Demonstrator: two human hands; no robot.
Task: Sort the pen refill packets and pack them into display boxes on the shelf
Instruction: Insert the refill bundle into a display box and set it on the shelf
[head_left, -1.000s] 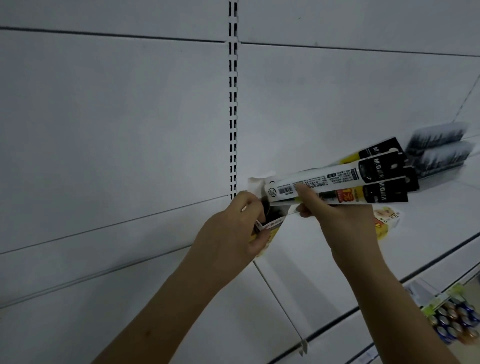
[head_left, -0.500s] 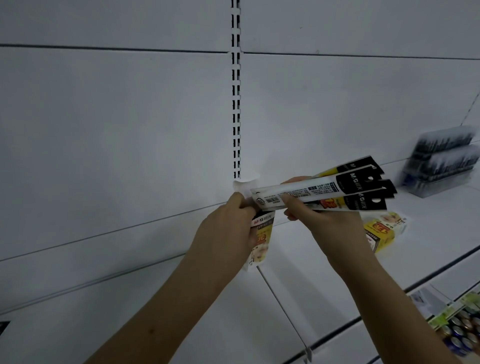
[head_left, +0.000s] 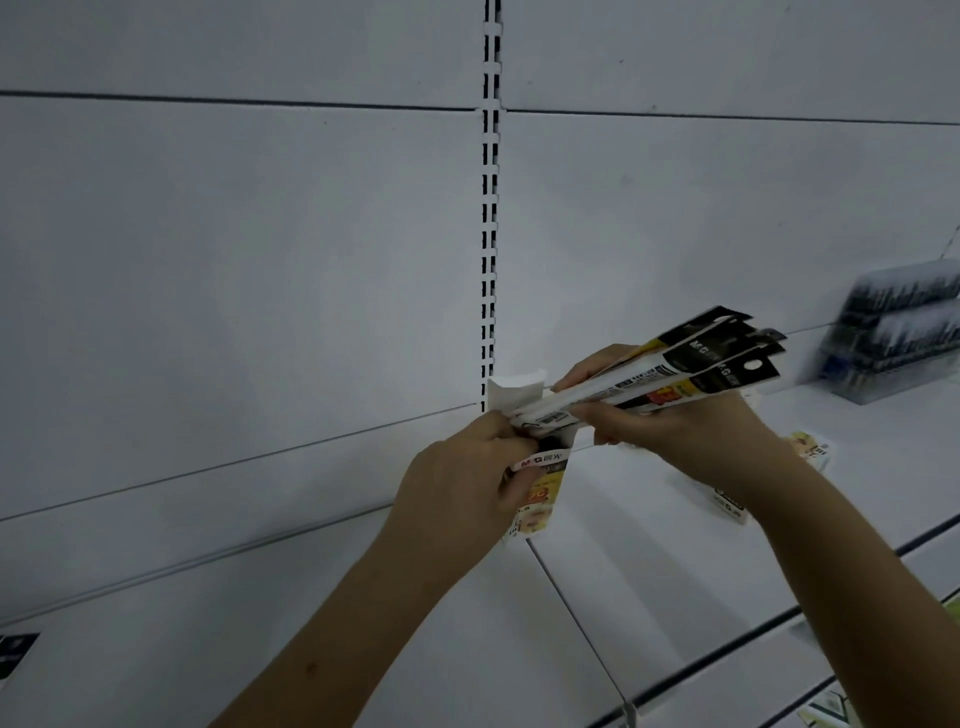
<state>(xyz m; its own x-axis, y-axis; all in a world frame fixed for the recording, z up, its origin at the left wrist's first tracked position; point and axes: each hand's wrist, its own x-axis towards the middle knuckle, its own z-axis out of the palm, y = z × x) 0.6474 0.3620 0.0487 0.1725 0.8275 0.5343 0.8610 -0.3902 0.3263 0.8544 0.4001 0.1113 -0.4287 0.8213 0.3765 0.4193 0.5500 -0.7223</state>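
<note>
Right hand (head_left: 691, 436) fingers grip a bundle of refill packets (head_left: 675, 371); left hand (head_left: 457, 499) fingers hold a small box (head_left: 540, 488) above the shelf (head_left: 649, 571).

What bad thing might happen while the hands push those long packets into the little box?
The right hand pinches several refill packets that fan apart at their black ends, so one might slip out and drop onto the shelf. The left hand holds the small display box in the air with its white flap raised; the packets may snag on the flap or bend it, or the box could twist in the grip.
</note>
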